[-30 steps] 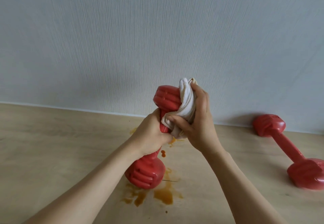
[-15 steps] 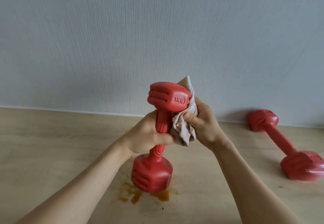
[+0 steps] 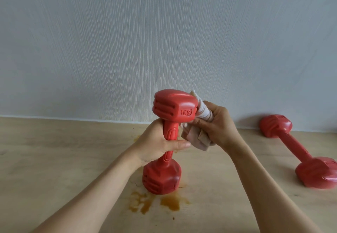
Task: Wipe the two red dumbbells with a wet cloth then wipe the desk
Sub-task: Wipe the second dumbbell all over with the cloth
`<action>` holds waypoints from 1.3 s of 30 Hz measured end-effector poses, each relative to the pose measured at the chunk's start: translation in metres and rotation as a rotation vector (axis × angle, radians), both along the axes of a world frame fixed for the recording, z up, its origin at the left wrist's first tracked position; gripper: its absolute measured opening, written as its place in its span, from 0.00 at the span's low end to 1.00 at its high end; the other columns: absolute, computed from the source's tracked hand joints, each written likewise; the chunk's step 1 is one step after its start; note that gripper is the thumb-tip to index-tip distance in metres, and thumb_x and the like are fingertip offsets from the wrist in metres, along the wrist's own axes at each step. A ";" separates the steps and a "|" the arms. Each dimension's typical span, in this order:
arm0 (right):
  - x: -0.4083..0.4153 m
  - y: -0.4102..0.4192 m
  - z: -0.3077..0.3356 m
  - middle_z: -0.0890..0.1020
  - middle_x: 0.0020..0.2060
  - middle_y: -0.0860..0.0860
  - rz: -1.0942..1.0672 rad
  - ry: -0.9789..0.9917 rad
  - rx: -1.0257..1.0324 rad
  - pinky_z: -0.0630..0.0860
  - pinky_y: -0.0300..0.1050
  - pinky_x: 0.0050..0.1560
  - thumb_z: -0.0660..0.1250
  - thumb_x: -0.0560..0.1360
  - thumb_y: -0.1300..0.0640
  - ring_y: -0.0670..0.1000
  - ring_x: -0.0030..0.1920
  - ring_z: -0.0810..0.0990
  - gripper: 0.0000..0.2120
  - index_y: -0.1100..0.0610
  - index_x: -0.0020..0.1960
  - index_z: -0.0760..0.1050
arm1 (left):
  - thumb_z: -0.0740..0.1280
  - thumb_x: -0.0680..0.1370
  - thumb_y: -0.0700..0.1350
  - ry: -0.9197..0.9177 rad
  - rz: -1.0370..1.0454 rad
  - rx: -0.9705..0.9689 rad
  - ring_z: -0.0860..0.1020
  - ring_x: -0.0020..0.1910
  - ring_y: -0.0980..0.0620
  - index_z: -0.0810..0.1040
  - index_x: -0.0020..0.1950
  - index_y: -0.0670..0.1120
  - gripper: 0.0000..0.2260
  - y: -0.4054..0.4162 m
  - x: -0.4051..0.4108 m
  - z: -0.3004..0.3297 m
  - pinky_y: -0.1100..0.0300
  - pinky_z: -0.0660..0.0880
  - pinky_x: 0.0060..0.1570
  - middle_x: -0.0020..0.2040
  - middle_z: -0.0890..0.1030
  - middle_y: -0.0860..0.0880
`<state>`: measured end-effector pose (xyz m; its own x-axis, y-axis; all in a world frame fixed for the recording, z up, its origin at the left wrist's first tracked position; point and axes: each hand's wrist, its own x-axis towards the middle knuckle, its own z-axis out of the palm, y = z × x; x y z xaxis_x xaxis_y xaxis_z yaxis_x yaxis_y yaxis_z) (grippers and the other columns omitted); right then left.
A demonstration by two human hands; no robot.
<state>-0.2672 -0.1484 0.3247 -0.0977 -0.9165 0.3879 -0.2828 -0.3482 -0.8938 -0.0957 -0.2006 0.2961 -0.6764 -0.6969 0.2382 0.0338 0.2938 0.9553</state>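
Nearest the camera, two bare forearms rise from the bottom corners of the frame toward its centre. Between them, low in the middle of the frame, a brown liquid stain (image 3: 164,202) spreads in blotches over the pale wood desk (image 3: 45,159), with a few small specks near it.

Just above the stain, the held dumbbell (image 3: 165,141) stands nearly upright in the centre of the frame; whether its lower head touches the desk or hangs just over it cannot be told. The left hand (image 3: 156,144) wraps its grip round the handle, thumb laid across the front and fingers curled behind. The upper head bears a raised "1KG" mark on the face turned toward the camera.

Right of that head, the right hand (image 3: 217,126) pinches a bunched whitish cloth (image 3: 197,128) in its grip, fingers curled round it. The cloth presses against the right side of the upper head, and a folded tail hangs below the fingers beside the handle.

Farther back, at the right edge of the frame, the second dumbbell (image 3: 295,148) lies on the desk, well apart from the hands, its far head close to the wall.

Behind everything, a pale grey textured wall (image 3: 164,41) fills the upper half of the frame.
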 end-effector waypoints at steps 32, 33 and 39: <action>0.082 0.054 0.044 0.68 0.28 0.46 -0.353 1.246 0.176 0.62 0.45 0.43 0.70 0.64 0.39 0.50 0.42 0.66 0.20 0.51 0.30 0.65 | 0.68 0.75 0.53 0.508 0.643 0.582 0.69 0.29 0.54 0.70 0.37 0.45 0.15 0.063 -0.006 0.052 0.61 0.69 0.33 0.30 0.69 0.50; 0.082 0.054 0.042 0.68 0.28 0.46 -0.369 1.264 0.155 0.61 0.45 0.43 0.71 0.63 0.39 0.50 0.43 0.65 0.20 0.51 0.31 0.65 | 0.68 0.75 0.52 0.538 0.660 0.629 0.70 0.30 0.54 0.70 0.38 0.45 0.14 0.064 -0.006 0.053 0.61 0.70 0.34 0.31 0.70 0.49; 0.066 0.052 0.036 0.71 0.35 0.44 -0.405 1.427 0.054 0.61 0.44 0.44 0.71 0.66 0.39 0.49 0.49 0.68 0.18 0.52 0.38 0.69 | 0.63 0.79 0.47 0.223 0.549 0.893 0.77 0.38 0.47 0.72 0.46 0.40 0.10 0.075 -0.005 0.064 0.54 0.78 0.37 0.40 0.77 0.42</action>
<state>-0.2009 -0.0961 0.3612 0.0809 -0.9367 0.3407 -0.9784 -0.0093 0.2067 -0.1003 -0.1253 0.3604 -0.2216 -0.8759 -0.4286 0.3102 -0.4800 0.8206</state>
